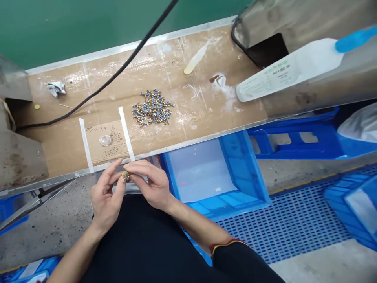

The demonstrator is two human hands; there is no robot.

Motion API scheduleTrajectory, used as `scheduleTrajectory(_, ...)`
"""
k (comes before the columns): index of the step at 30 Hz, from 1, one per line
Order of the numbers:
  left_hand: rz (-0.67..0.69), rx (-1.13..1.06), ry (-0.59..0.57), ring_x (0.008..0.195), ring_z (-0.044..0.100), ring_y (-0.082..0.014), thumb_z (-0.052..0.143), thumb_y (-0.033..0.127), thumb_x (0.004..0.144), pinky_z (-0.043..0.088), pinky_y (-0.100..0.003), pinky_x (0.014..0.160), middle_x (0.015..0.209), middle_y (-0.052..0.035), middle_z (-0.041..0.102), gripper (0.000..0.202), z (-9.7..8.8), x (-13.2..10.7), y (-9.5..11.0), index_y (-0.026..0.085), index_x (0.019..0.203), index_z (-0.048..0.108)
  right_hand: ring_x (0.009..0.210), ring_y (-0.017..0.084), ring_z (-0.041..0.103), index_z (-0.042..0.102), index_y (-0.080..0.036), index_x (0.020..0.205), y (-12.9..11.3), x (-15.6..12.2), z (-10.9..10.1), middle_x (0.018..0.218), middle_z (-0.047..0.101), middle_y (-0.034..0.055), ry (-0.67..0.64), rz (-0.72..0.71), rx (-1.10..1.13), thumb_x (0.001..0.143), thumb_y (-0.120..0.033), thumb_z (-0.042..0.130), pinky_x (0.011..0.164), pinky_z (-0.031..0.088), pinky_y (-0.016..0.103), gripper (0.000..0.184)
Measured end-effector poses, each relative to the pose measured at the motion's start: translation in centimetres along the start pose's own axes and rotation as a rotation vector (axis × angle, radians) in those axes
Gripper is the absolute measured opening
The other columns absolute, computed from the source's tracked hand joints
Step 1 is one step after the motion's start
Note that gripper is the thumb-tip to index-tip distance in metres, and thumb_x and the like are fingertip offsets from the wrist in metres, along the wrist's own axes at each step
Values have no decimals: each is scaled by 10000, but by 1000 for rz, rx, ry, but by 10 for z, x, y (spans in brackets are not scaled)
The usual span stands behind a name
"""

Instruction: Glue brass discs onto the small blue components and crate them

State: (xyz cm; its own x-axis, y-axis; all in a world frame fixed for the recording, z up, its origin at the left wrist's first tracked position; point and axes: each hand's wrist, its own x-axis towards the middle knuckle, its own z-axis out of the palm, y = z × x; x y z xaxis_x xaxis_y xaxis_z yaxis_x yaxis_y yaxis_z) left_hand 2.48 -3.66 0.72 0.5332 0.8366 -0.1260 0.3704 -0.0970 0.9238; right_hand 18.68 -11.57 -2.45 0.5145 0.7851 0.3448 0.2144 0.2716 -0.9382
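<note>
In front of my body, just off the table's near edge, my left hand pinches a small brass-coloured metal part between thumb and fingers. Meeting it from the other side, my right hand has its thumb and forefinger closed on the same part. Fingers partly cover it, so its exact shape is unclear. Beyond my hands lies a pile of small brass-and-blue parts. A small clear round piece rests on a cardboard patch held by white tape strips.
A large white glue bottle with a blue nozzle lies at right. Near it is a small translucent dropper bottle. A black cable crosses above the table. A blue crate stands below the edge. Crumpled foil lies far left.
</note>
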Motion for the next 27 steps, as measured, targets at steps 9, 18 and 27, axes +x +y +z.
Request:
scheduleTrajectory(9, 50, 83, -342, 1181, 895, -287, 707, 393, 1191, 760, -403, 1034, 1289, -90, 899, 574, 22, 13, 10, 282, 1744, 599, 1088, 167, 847, 795, -258, 1263, 2, -33, -34, 1156, 881, 28, 185, -22, -148, 1078, -124, 798, 1001, 719, 330, 228)
scheduleTrajectory(18, -54, 99, -352, 1045, 891, -259, 735, 449, 1172, 750, -421, 1023, 1171, -102, 905, 579, 3, 31, 17, 213, 1689, 622, 953, 189, 776, 805, -188, 1125, 114, -58, -143, 1129, 831, 80, 565, 649, -414, 1000, -243, 682, 932, 623, 318, 183)
scheduleTrajectory(27, -169, 53, -264, 1047, 861, -223, 773, 474, 1153, 704, -373, 1083, 1182, -84, 898, 606, -4, 21, 20, 224, 1686, 627, 691, 183, 530, 695, -195, 808, 193, -29, -152, 700, 641, -6, 465, 839, -527, 836, -54, 608, 785, 464, 317, 168)
